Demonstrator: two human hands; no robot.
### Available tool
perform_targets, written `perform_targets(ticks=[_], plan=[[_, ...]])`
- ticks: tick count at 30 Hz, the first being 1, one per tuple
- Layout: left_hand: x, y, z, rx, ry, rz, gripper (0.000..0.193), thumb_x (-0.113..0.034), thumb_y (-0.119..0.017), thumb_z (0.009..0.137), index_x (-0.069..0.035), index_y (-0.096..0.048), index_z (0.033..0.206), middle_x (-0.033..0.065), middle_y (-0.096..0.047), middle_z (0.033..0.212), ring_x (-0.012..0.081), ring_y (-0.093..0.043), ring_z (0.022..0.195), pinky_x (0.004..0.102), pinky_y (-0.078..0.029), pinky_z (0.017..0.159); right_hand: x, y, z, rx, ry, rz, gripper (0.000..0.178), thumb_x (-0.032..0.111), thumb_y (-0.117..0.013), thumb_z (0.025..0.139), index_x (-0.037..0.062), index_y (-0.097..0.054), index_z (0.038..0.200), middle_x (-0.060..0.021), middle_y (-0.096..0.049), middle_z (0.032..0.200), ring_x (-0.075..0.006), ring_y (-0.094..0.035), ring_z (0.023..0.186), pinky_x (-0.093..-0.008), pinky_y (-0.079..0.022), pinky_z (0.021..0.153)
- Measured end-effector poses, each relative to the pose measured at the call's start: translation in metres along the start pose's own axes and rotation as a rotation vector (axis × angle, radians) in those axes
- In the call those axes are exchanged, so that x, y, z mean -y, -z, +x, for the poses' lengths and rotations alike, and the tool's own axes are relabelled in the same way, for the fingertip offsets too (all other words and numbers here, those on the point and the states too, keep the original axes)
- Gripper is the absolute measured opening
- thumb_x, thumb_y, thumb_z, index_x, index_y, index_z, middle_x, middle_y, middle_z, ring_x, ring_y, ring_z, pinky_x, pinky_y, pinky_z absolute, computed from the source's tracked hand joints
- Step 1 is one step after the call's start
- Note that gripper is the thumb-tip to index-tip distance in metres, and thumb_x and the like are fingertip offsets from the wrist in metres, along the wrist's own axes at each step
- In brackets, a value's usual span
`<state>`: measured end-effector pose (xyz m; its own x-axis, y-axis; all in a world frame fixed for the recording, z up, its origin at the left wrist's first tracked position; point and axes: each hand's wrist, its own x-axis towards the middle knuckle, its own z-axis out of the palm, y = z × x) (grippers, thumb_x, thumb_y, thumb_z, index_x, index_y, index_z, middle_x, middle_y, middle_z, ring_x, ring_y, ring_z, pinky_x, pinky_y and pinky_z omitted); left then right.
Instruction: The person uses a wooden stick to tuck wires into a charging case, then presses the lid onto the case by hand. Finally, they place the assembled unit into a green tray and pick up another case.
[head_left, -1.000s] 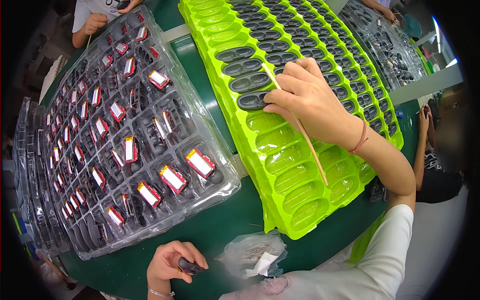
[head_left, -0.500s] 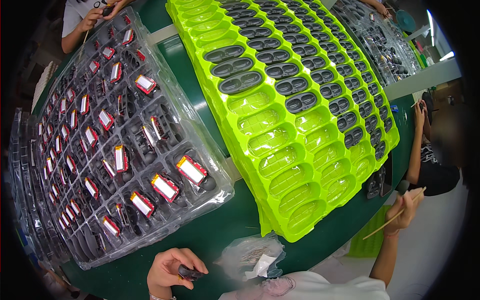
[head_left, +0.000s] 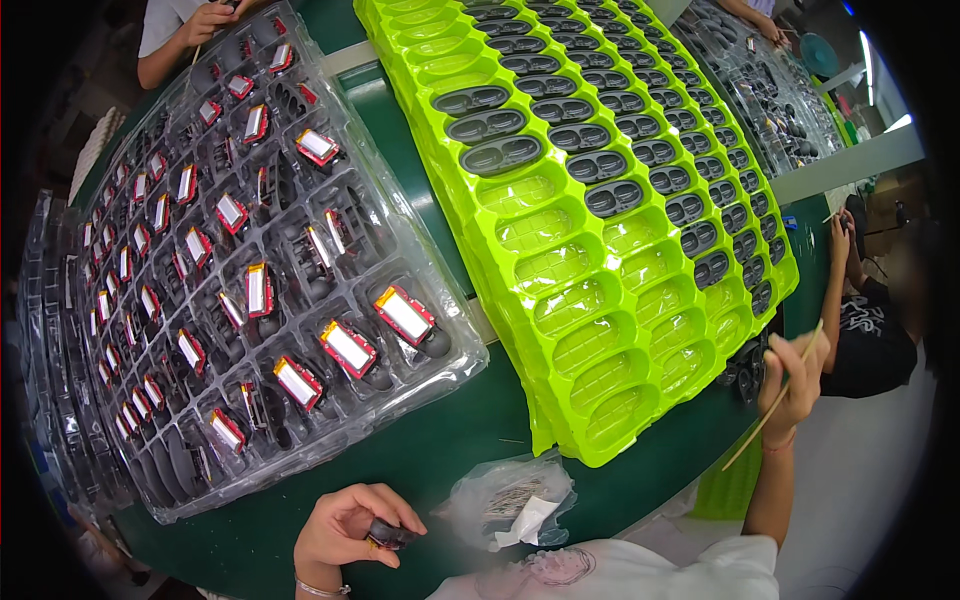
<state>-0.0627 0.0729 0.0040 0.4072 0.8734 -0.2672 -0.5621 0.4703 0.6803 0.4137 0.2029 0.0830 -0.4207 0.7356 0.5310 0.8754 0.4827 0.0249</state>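
Currently: L hand pinches small blk part btwn thumb + fingertips, over table nr its near edge, just L of clear plastic bag. R hand closed on wooden stick, tilted, by table's R edge; can't tell if it grips anything else. Green tray: dk two-well oval shells twd far + R edges. Clear tray, L of it: red-edged white cells, incl. near-R corner.

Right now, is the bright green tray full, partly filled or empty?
Partly filled: the green tray holds many dark oval pieces, while several bare pockets show toward its near end.
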Motion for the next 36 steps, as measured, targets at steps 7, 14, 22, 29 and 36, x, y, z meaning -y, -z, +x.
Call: perform_targets(ticks=[7, 14, 22, 29, 36], plan=[[-0.001, 0.003, -0.005, -0.009, -0.028, 0.004, 0.044, 0.012, -0.082, 0.064, 0.002, -0.059, 0.100, 0.0215, -0.063, 0.101, 0.0352, -0.065, 0.098, 0.0454, -0.054, 0.084, 0.057, -0.090, 0.175, 0.070, 0.349, 0.254, 0.023, 0.008, -0.078, 0.072, 0.0075, -0.067, 0.092, -0.0053, -0.055, 0.077, -0.0259, -0.052, 0.077, -0.0369, -0.042, 0.073], [-0.002, 0.001, -0.005, 0.003, -0.013, 0.002, 0.040, 0.012, -0.079, 0.068, 0.002, -0.058, 0.101, 0.0239, -0.063, 0.103, 0.0330, -0.064, 0.100, 0.0401, -0.054, 0.080, 0.074, -0.148, 0.214, 0.061, 0.517, 0.258, 0.018, 0.016, -0.076, 0.075, 0.0083, -0.066, 0.089, -0.0043, -0.051, 0.074, -0.0242, -0.051, 0.076, -0.0359, -0.040, 0.075], [-0.003, 0.003, -0.002, 0.045, -0.003, -0.005, 0.040, 0.013, -0.078, 0.070, 0.001, -0.057, 0.102, 0.0251, -0.062, 0.106, 0.0317, -0.064, 0.101, 0.0384, -0.054, 0.079, 0.074, -0.154, 0.217, -0.004, 0.630, 0.216, 0.017, 0.015, -0.074, 0.075, 0.0085, -0.065, 0.087, -0.0024, -0.052, 0.075, -0.0221, -0.052, 0.076, -0.0381, -0.039, 0.079], [-0.002, 0.002, -0.003, 0.022, 0.000, -0.003, 0.042, 0.012, -0.079, 0.068, 0.001, -0.058, 0.101, 0.0239, -0.063, 0.103, 0.0334, -0.064, 0.101, 0.0397, -0.054, 0.079, 0.084, -0.090, 0.196, -0.146, 0.712, 0.085, 0.019, 0.011, -0.069, 0.067, 0.0069, -0.063, 0.085, -0.0008, -0.051, 0.075, -0.0187, -0.052, 0.072, -0.0404, -0.038, 0.078], [0.001, 0.001, -0.004, 0.008, -0.037, 0.040, 0.044, 0.009, -0.083, 0.065, 0.000, -0.058, 0.100, 0.0215, -0.064, 0.101, 0.0342, -0.066, 0.098, 0.0431, -0.054, 0.081, 0.089, -0.047, 0.177, -0.141, 0.684, 0.148, 0.024, 0.013, -0.073, 0.062, 0.0062, -0.065, 0.084, 0.0013, -0.048, 0.068, -0.0173, -0.047, 0.062, -0.0400, -0.034, 0.073]])
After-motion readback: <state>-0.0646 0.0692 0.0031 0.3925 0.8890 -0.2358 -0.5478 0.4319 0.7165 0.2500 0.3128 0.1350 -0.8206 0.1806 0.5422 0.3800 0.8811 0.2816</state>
